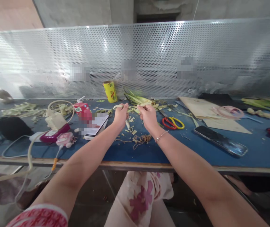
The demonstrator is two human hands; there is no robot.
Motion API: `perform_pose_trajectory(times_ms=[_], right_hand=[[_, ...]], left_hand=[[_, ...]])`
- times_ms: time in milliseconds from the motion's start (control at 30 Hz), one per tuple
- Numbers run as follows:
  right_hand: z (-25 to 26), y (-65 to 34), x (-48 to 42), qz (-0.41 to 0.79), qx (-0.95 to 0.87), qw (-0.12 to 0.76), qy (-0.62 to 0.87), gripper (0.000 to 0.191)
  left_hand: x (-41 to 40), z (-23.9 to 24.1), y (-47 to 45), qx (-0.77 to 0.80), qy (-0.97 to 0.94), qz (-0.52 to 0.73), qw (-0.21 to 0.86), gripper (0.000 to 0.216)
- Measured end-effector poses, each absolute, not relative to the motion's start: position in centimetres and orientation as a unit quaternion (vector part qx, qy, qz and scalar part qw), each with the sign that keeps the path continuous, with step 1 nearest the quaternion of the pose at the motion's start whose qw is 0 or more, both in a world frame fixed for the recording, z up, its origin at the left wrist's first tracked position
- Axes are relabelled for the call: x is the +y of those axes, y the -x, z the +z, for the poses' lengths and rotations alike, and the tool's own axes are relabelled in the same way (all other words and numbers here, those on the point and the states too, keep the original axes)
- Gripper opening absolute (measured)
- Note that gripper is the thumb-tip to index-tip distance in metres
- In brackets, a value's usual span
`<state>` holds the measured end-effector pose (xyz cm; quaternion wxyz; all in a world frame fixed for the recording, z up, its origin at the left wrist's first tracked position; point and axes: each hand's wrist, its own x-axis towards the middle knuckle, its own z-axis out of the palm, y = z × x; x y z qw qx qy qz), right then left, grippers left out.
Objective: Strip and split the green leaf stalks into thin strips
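Over the middle of the blue table, both my hands are closed in a pinch. My left hand (120,117) grips a pale green husk strip (133,108), a piece of it showing above the fingers. A short gap to the right, my right hand (148,117) pinches pale husk too; whether it is one strip running between the hands I cannot tell. Just behind them lies a bundle of green husk leaves (135,96). Small pale scraps (131,119) are scattered below the fingers. Closer to me is a tangle of brown twine (142,140).
Scissors (172,123) with red and yellow handles lie right of my right hand, near a phone (220,140) and brown paper (196,107). A yellow roll (110,92) stands before the perforated metal screen (149,50). Left are a pink bottle (83,110) and cables (31,151).
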<state>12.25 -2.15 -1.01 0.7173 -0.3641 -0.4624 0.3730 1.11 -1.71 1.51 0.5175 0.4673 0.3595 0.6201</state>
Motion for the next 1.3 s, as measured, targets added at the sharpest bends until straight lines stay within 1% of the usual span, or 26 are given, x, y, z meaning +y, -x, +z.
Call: perform_pose_trajectory(times_ms=[167, 333, 467, 633, 733, 800, 1000, 1167, 1300], right_hand=[[-0.5, -13.4, -2.1, 0.396, -0.414, 0.725, 0.383, 0.03], [-0.3, -13.8, -2.2, 0.403, -0.404, 0.725, 0.384, 0.032], [-0.5, -13.8, -2.4, 0.451, -0.416, 0.665, 0.425, 0.035], [-1.1, -13.7, -2.8, 0.514, -0.449, 0.57, 0.458, 0.03], [-1.0, -13.7, -3.0, 0.549, -0.444, 0.547, 0.449, 0.028], [-0.8, -13.7, -3.1, 0.559, -0.428, 0.554, 0.443, 0.029], [-0.1, -13.4, -3.6, 0.549, -0.408, 0.588, 0.432, 0.024], [-0.1, -13.3, -3.5, 0.514, -0.406, 0.607, 0.45, 0.024], [-0.2, -13.2, -3.2, 0.506, -0.406, 0.606, 0.461, 0.023]], left_hand=[[-2.7, 1.3, -1.8, 0.34, -0.517, 0.587, 0.522, 0.031], [-3.3, 1.6, -2.0, 0.338, -0.488, 0.572, 0.566, 0.031], [-3.2, 1.7, -1.4, 0.34, -0.444, 0.541, 0.628, 0.033], [-2.3, 1.4, -0.9, 0.374, -0.402, 0.496, 0.673, 0.034], [-1.9, 1.5, -0.7, 0.399, -0.405, 0.445, 0.692, 0.035], [-1.9, 1.5, -0.6, 0.402, -0.411, 0.425, 0.698, 0.035], [-1.9, 0.9, -1.1, 0.388, -0.454, 0.414, 0.688, 0.021], [-1.3, 0.3, -1.2, 0.374, -0.465, 0.432, 0.676, 0.03], [-2.0, 1.1, -1.0, 0.374, -0.453, 0.424, 0.69, 0.035]])
